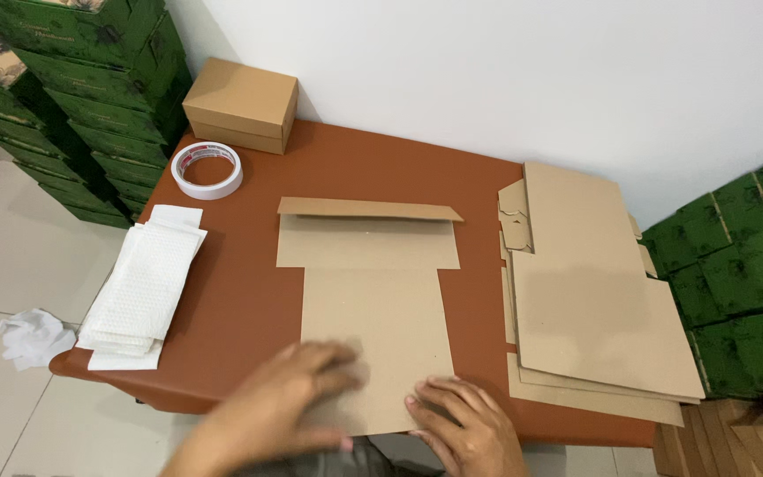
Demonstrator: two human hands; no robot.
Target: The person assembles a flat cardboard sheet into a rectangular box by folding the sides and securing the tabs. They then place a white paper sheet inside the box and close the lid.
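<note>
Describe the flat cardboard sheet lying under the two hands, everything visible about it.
The flat brown cardboard box blank lies unfolded on the reddish-brown table, a plain, matte T-shape: a wide upper panel and a narrower lower panel running to the near edge. Its far flap is creased and slightly raised. The left hand and right hand press flat on its near end.

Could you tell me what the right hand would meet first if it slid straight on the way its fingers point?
The right hand points up-left across the flat cardboard blank. It would probably reach the left hand first, just beside it, though blur leaves the gap unclear.
</note>
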